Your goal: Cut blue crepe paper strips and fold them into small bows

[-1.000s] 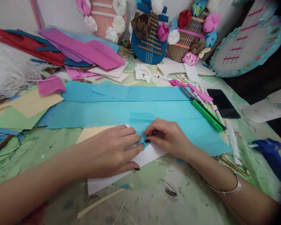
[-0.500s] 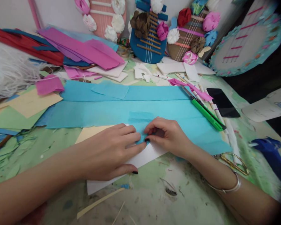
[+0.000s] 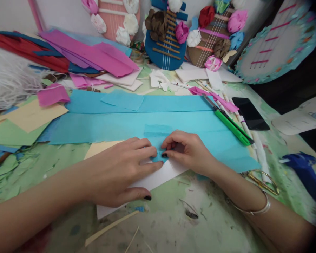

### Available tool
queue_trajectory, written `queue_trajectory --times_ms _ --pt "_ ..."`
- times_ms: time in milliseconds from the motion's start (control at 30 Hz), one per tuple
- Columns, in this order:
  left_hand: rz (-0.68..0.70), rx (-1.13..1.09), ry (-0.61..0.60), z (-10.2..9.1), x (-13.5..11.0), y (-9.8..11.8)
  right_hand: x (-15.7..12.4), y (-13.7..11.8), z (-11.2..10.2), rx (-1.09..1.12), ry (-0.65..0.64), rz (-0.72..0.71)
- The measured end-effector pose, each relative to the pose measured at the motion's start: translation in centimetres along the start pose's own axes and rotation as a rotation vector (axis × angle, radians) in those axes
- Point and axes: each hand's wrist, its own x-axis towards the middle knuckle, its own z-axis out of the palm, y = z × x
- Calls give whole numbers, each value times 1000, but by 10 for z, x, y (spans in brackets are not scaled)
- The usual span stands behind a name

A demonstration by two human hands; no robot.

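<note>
A small piece of blue crepe paper (image 3: 158, 153) lies between my hands, over a white sheet of paper (image 3: 158, 179). My right hand (image 3: 189, 151) pinches the small piece between thumb and fingertips. Lying palm down on the white sheet, my left hand (image 3: 123, 168) has its fingers stretched and its thumb apart, the fingertips at the left side of the small piece. Under and beyond both hands spreads a wide strip of light blue crepe paper (image 3: 107, 124), with a loose scrap (image 3: 123, 101) on top.
A green cutter (image 3: 233, 127) with its blade out rests on the strip's right end. Gold-handled scissors (image 3: 263, 182) lie by my right forearm, a phone (image 3: 250, 113) and blue glue gun (image 3: 304, 172) farther right. Paper-flowered instrument shapes (image 3: 165, 52) stand behind; white string (image 3: 10, 82) is heaped left.
The fingertips of both hands have shifted very slightly at the small blue piece. Otherwise the hands and the things on the table keep their places.
</note>
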Motion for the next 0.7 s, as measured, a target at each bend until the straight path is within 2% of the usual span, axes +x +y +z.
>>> queue_trajectory --times_ms 200,433,533,700 --pt "-22 19 -2 0 0 1 -1 -3 -5 -23 29 -29" --pt "-24 6 12 0 1 2 -7 -16 -4 -90 -41 -91" --pt "-34 7 6 -2 1 3 -8 -17 -1 -99 -55 -31" --pt "-31 -1 -16 -3 1 3 -7 -14 -1 -26 12 104"
